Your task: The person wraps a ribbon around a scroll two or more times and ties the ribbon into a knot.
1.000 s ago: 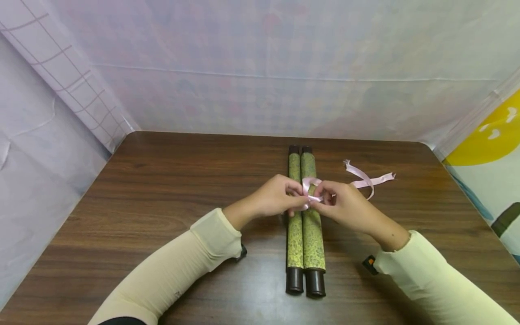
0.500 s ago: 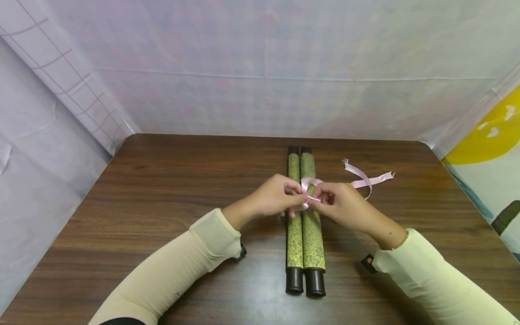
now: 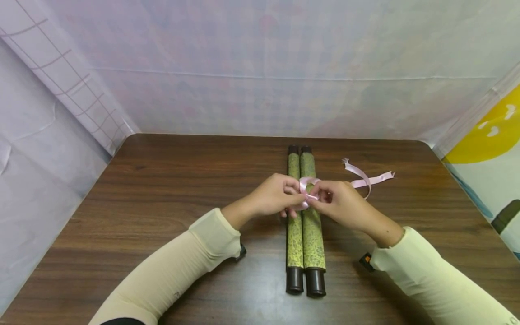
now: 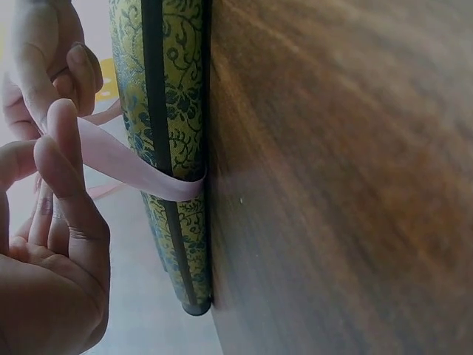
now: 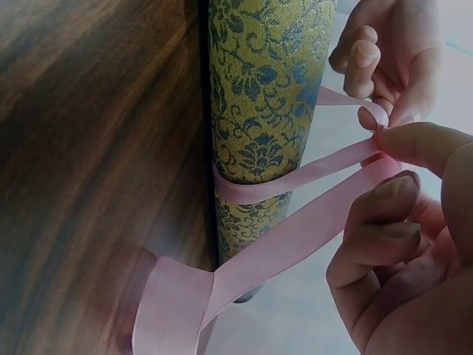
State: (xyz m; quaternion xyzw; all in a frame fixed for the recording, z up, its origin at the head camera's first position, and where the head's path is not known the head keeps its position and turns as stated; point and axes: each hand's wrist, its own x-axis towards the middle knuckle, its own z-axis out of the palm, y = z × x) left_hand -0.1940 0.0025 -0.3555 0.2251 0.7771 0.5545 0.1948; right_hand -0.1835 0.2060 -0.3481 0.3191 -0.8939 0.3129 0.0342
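Passing round two patterned rolls, a pink ribbon (image 5: 292,240) is held at its upper part between both hands, just above the rolls. By the left hand (image 3: 274,196) the ribbon is pinched, thumb and forefinger brought together at the tips. By the right hand (image 3: 345,205), just beside it, the ribbon is likewise pinched between thumb and forefinger, the other fingers being bent inward. Beneath the left fingertips the left roll (image 3: 295,239) is placed; beneath the right fingertips lies the right roll (image 3: 313,239), set lengthwise alongside it. Both are covered in yellow-green floral fabric and are capped with dark ends. Beyond the right hand, the ribbon's loose ends are spread over the wood-grain bench (image 3: 162,180). Each forearm is covered by a cream sleeve, and past the hands the far edge is backed by a pale sheet (image 3: 268,99).
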